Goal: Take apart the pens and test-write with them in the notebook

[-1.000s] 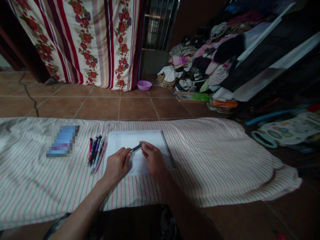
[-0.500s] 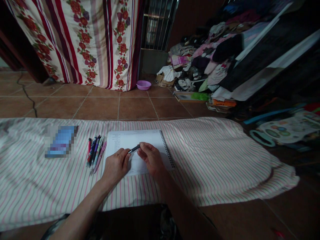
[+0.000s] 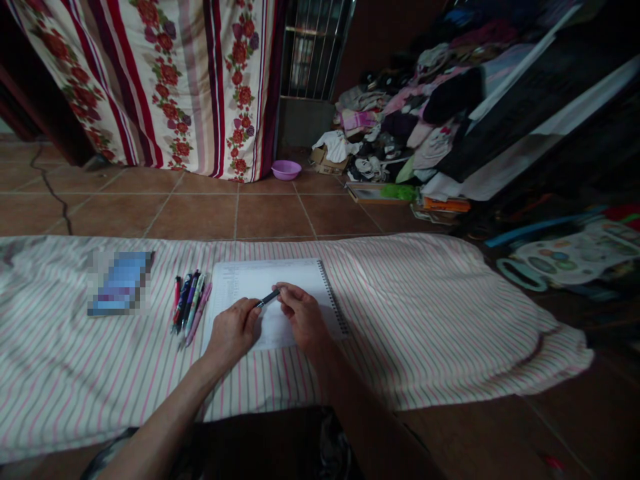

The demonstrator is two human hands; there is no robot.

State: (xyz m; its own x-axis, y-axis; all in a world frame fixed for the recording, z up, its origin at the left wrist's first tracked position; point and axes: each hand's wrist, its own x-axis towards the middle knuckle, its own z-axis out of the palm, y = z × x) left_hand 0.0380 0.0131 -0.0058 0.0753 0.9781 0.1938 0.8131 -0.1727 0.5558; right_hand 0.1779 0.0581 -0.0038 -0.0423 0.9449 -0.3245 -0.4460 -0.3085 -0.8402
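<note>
A dark pen (image 3: 269, 298) is held slantwise between my two hands, above a spiral notebook (image 3: 273, 270). My left hand (image 3: 234, 330) is closed on its lower left end, thumb and fingers pinching it. At the upper right end, my right hand (image 3: 303, 317) pinches the pen with thumb and fingertips. The notebook lies flat, a pale page with faint printing at its left and a dark wire spiral along its right edge. Left of it, several pens (image 3: 191, 303) lie side by side in red, dark, purple, patterned and pink.
Striped cloth (image 3: 425, 320) covers the low surface under the notebook. A pixelated blue flat item (image 3: 121, 283) lies at the left. Beyond are the tiled floor (image 3: 200, 207), a purple basin (image 3: 286, 171), a floral curtain (image 3: 170, 87) and heaped clothes (image 3: 400, 120).
Both hands keep their hold on the pen, almost unmoved. The right fingertips shift very slightly along its end, and the whole view drifts a little.
</note>
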